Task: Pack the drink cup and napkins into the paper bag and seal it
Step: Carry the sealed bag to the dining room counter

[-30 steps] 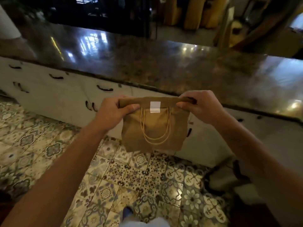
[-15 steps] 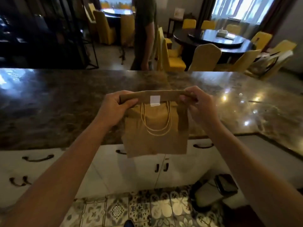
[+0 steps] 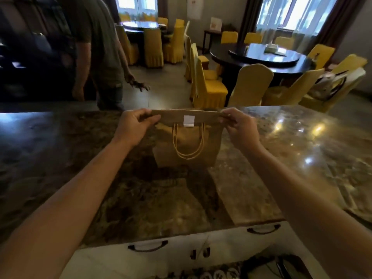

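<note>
Evidently the paper bag (image 3: 187, 144) is being carried by its folded-over top, one end of the fold pinched in each hand, so that the flap is kept flat and shut while the bag is brought over the stone countertop (image 3: 60, 158). The left hand (image 3: 133, 125) is closed on the left end of the fold, thumb on the near face and fingers curled behind; the right hand (image 3: 238, 125) is closed on the right end in the same way. A pull outward from both ends appears to be what keeps the fold taut and level. The bag hangs upright between the hands, over the middle of the countertop and nearer its far edge than its near edge; whether its base is touching the stone or just clear of it cannot be told.

One white sticker (image 3: 188, 121) is seen at the middle of the fold, bridging the flap and the bag's front, so the sealing is judged done. Two yellowish cord handles (image 3: 189, 147) are counted, looped down over the front. One bag is in view; no cup and no napkins are visible, and they are presumed inside. Another person (image 3: 94, 47) is standing beyond the counter's far edge.
</note>
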A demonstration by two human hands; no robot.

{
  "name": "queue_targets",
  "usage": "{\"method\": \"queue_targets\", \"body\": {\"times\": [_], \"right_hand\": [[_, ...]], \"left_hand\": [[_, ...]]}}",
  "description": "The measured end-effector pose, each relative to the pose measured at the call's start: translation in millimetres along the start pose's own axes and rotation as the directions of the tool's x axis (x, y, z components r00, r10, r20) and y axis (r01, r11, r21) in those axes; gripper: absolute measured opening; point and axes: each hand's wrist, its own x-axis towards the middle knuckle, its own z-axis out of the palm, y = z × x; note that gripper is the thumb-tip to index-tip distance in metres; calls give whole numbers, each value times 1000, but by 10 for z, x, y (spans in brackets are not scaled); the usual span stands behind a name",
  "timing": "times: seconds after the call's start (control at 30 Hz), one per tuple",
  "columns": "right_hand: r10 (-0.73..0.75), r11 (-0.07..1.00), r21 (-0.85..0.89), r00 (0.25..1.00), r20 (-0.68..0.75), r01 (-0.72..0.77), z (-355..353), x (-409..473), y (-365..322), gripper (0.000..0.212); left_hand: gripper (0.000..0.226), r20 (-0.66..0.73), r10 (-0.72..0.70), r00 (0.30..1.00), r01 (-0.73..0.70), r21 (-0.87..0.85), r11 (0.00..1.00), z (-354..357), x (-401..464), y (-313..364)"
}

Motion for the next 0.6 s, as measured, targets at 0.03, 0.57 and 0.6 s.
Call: {"method": "queue_targets", "body": {"times": [0.03,0.57,0.6], "right_hand": [[0,1000,-4,1000,3,0,76,89,64,17],[126,975,150,966,226,-162,573,715,395,35],[130,974,151,962,239,-170,570,715,396,38]], "left_hand": [[32,-11,-17,1000,17,0,1000,42,81,-50],[44,40,-130,991,133,-81,988,265,635,-506],[49,64,-135,989,140,-89,986,276,639,-506]]}}
